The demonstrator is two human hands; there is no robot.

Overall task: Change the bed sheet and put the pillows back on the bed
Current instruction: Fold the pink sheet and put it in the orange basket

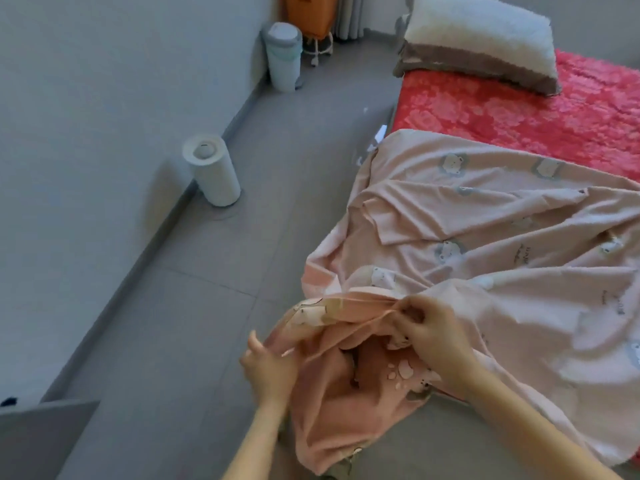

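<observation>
The pink bear-print sheet (485, 237) lies crumpled over the near half of the red floral mattress (519, 109). Its near corner is bunched up and hangs off the mattress's near-left corner. Both hands work that corner. The right hand (429, 330) is closed, its fingertips pinching the gathered hem right at the mattress corner. The left hand (266, 362) sits just off the mattress edge, over the floor, with its fingers curled round the same hem, though motion blur softens the detail there.

I read the two grips as a way to spread the seam and open the corner pocket, so it can be turned and hooked over the mattress corner. If so, we are early in fitting the new sheet: the far half of the mattress is bare red and nothing is tucked.

One grey-and-white fleecy pillow (481, 43) rests on the mattress's far-left corner, overhanging it a little. I'd expect it to need lifting before the sheet can reach that end.

On the grey tiled floor (207, 306) left of the mattress, a paper towel roll (214, 171) stands upright against the wall (86, 98). A small pedal bin (284, 57) stands beyond the mattress's far-left corner, with an orange object (304, 12) just behind it that I can't identify.
</observation>
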